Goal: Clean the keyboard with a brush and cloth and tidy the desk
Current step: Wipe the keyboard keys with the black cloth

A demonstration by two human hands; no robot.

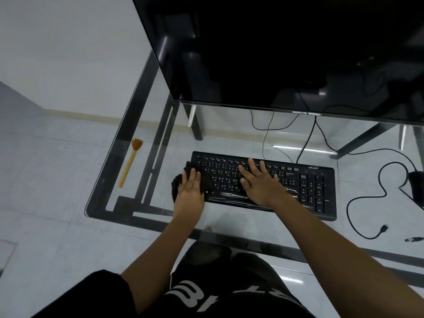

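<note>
Head view: black Acer keyboard (321, 191) lies flat on the glass desk (252, 226) below the dark monitor (275, 53); wooden-handled brush (129, 162) lies well apart near the desk's left edge, wired mouse (416, 184) at far right. Both forearms reach forward, palms down. Left hand (189, 188) rests flat, fingers nearly straight, on a black cloth (176, 185) covering the keyboard's left end; right hand (257, 180) lies spread and open on the letter keys, gripping nothing.
</note>
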